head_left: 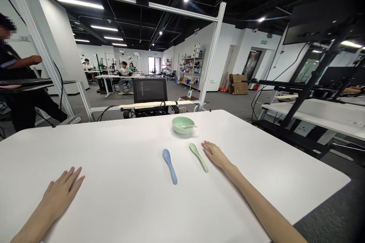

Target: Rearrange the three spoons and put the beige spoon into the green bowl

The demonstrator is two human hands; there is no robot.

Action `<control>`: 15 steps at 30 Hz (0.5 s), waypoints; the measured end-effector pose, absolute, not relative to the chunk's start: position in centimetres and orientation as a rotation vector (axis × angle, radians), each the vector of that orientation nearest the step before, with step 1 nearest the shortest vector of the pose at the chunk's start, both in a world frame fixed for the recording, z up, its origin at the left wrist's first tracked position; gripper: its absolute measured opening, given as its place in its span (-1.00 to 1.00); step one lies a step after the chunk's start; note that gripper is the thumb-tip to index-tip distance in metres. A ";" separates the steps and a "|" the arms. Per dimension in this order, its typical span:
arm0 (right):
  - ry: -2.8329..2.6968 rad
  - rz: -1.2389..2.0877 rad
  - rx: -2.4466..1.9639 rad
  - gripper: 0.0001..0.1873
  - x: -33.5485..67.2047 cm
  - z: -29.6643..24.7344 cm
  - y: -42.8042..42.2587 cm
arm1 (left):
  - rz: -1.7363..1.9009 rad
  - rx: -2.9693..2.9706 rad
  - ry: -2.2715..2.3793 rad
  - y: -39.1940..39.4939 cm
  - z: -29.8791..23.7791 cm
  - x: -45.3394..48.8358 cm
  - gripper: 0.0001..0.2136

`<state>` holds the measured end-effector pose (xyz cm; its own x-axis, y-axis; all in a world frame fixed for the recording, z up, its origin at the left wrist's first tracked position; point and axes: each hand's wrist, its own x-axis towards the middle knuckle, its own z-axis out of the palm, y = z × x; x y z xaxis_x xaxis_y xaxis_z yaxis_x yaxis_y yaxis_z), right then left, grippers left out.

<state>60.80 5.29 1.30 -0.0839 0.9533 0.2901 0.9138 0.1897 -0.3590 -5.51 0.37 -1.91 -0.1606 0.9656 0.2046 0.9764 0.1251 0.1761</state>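
A green spoon (199,157) and a blue spoon (170,165) lie side by side on the white table (122,205). Behind them stands a pale green bowl (183,125) with a white spoon (190,126) resting in it. My right hand (214,153) lies flat and open on the table just right of the green spoon, fingertips near its bowl end, not holding it. At the near left my left hand (62,190) rests flat on the table, fingers spread, holding nothing.
A black office chair (150,92) stands behind the table's far edge inside a white metal frame (212,55). A person (17,83) stands at a desk on the left. Black stands and another white desk (319,115) are on the right.
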 end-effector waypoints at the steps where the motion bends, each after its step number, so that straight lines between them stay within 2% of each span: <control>1: -1.997 0.094 -1.748 -0.52 60.8 1.6 5.6 | -0.418 -2.014 -2.337 0.3 -1.9 -5.5 -0.31; 8: -1.962 -0.125 -1.639 -0.59 58.6 7.3 10.6 | -0.441 -1.995 -2.393 0.1 -1.7 -4.9 -0.30; 15: -2.183 -0.125 -1.950 -0.67 55.2 12.3 16.6 | -0.457 -1.998 -2.402 -0.2 -1.1 -4.4 -0.23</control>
